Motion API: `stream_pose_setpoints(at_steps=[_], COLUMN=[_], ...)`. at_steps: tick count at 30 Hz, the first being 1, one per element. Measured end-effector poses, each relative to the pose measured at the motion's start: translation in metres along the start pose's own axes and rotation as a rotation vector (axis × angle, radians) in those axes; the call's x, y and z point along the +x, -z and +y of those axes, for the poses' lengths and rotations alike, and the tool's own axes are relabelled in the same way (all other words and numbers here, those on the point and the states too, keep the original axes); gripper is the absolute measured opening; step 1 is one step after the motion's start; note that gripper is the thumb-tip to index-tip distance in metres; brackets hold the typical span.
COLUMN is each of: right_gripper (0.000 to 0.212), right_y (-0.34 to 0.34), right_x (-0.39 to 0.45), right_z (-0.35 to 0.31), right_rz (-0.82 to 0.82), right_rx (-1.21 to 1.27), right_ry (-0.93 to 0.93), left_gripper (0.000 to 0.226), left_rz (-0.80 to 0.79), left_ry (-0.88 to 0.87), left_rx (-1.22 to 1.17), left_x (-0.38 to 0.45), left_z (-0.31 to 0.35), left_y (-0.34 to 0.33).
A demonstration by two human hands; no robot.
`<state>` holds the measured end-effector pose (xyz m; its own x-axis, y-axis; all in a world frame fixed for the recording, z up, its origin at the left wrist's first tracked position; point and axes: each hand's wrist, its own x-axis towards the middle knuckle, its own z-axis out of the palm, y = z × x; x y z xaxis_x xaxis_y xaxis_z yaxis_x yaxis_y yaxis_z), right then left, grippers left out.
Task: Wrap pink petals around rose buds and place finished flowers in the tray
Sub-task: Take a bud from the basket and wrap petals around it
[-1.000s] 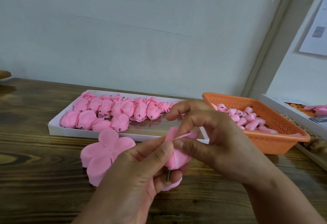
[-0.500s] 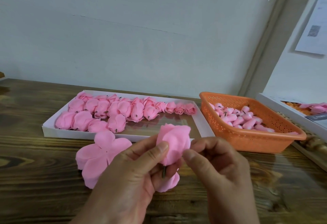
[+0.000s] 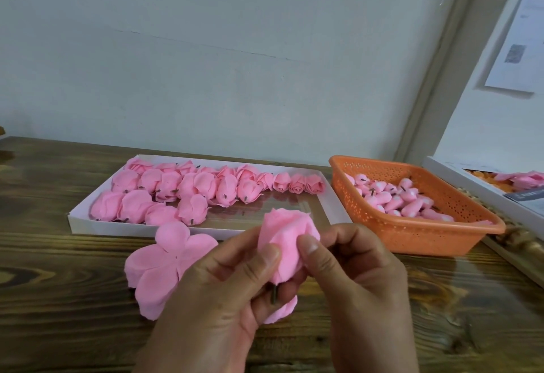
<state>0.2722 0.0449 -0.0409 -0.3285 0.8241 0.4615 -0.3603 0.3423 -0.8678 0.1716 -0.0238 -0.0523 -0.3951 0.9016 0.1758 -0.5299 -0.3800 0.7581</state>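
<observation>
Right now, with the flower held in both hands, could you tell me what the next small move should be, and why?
Probably press the last petal flat with the right hand thumb while the left hand grips the flower near its stem. Its petals already look wrapped, and the white tray shows free space near its right end.

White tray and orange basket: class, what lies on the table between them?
In the head view, nothing: a narrow strip of bare wooden table separates the white tray of finished flowers from the orange basket of buds. They sit close but apart.
</observation>
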Motion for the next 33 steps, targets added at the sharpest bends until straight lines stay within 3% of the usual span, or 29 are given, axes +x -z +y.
stream_pose_setpoints(at_steps=[6, 10, 14, 19, 22, 25, 28, 33], right_gripper=[0.006, 0.009, 0.009, 0.014, 0.015, 0.019, 0.019, 0.026], right_y=[-0.004, -0.007, -0.011, -0.013, -0.013, -0.01, -0.01, -0.017], right_x=[-0.002, -0.002, -0.005, -0.006, -0.009, -0.008, -0.006, -0.002], right_z=[-0.004, -0.006, -0.002, -0.001, -0.004, -0.009, -0.01, -0.014], right_rz=[0.007, 0.059, 0.148, 0.151, 0.086, 0.0, -0.064, -0.045], right_rx=[-0.109, -0.213, -0.414, -0.422, -0.327, -0.221, -0.193, -0.282], right_ry=[0.064, 0.103, 0.329, 0.423, 0.337, 0.109, -0.04, -0.043], left_gripper=[0.075, 0.066, 0.06, 0.061, 0.045, 0.045, 0.025, 0.029], left_rz=[0.005, -0.021, 0.006, 0.092, 0.133, 0.205, 0.282, 0.352], left_ry=[-0.101, -0.199, -0.278, -0.319, -0.296, -0.298, -0.382, -0.605], left_rx=[0.033, 0.16, 0.232, 0.297, 0.376, 0.395, 0.437, 0.611], left_x=[-0.003, -0.006, -0.008, -0.008, -0.007, -0.007, -0.006, -0.003], left_z=[0.001, 0.002, -0.002, -0.008, -0.011, -0.013, -0.011, -0.017], left_y=[-0.002, -0.006, -0.007, -0.003, 0.0, 0.0, -0.009, -0.015])
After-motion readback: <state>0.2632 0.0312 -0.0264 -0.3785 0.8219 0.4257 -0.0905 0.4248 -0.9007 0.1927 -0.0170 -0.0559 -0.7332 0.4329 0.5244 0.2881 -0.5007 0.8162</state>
